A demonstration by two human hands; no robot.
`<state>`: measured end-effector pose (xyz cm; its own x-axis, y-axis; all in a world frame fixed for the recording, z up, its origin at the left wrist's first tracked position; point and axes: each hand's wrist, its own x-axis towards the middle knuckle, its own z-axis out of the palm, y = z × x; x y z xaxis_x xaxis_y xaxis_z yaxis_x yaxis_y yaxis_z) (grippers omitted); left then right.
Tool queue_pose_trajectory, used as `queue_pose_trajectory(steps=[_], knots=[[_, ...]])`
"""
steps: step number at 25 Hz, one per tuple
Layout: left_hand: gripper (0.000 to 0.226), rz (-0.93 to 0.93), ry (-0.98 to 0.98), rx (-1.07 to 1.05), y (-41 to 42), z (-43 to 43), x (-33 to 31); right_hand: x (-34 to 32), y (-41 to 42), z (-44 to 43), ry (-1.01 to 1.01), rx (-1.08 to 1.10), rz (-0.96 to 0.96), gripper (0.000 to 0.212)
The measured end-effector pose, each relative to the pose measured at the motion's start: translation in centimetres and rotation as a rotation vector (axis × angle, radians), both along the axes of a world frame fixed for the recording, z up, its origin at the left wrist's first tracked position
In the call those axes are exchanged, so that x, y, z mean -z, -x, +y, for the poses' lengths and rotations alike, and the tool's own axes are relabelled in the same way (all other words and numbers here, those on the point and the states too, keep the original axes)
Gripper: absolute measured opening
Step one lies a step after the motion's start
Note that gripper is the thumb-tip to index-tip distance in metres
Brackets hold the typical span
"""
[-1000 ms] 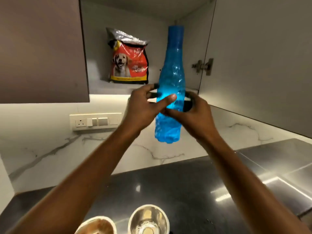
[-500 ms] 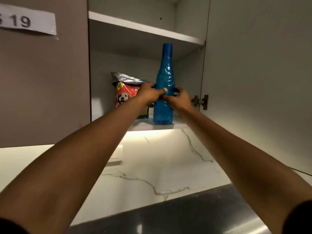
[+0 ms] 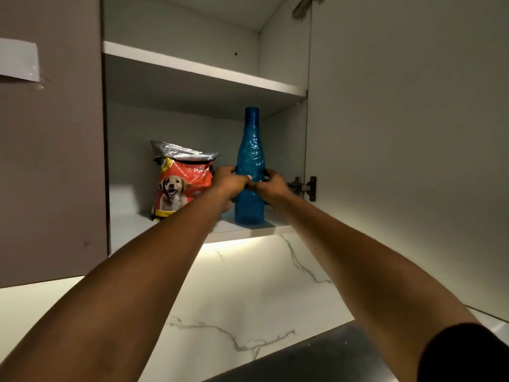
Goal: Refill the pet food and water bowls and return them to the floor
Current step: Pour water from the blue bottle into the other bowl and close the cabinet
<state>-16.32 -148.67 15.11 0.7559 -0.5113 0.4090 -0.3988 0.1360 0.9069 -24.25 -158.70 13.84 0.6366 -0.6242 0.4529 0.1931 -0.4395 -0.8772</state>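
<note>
Head view. Bowls out of frame; only a dark, glossy corner of the bench (image 3: 316,359) at the bottom edge. Fingertips of both hands hidden behind the blue bottle (image 3: 250,161), its waist covered by the grip. Left hand (image 3: 230,183) and right hand (image 3: 271,184) curled around the bottle's middle from either side, thumbs nearly meeting in front. Bottle upright on the lower shelf (image 3: 242,230), near the front lip, base down on the board. Ribbed, translucent blue plastic, narrow neck, capped top just short of the upper shelf (image 3: 203,68). Pet food bag (image 3: 179,183) just beside on the left, crumpled foil top folded over, puppy printed on red; lower right corner masked by the left forearm. Bare shelf on the bottle's right toward the hinge (image 3: 303,187) and the open door (image 3: 407,161). Paper label (image 3: 18,62) on the closed door, cut off, print unreadable. Marble-veined backsplash (image 3: 248,285) below.
</note>
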Motion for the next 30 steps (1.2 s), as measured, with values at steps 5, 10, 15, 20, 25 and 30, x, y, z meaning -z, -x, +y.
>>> queue_pose_trajectory(steps=[5,10,15,20,25,30], knots=[[0.052,-0.034,-0.054,-0.041,0.7,-0.9,-0.2,-0.8,0.3,-0.3,-0.025,-0.022,0.049,0.081],[0.047,-0.293,-0.007,-0.271,2.8,1.3,-0.5,-0.4,3.8,3.0,0.032,0.107,-0.003,0.109],[0.03,-0.486,0.206,-0.099,10.1,6.0,-0.6,0.0,15.9,8.8,0.373,0.278,-0.132,0.066],[0.038,-0.651,0.259,0.194,19.3,7.3,1.4,2.5,32.4,14.0,0.716,0.699,-0.29,0.045],[0.059,-0.751,0.293,0.398,28.1,4.5,3.2,4.8,44.6,15.7,0.889,1.242,-0.318,0.042],[0.077,-0.794,0.252,0.49,35.7,3.0,4.5,7.5,47.8,12.7,0.354,1.042,-0.052,0.063]])
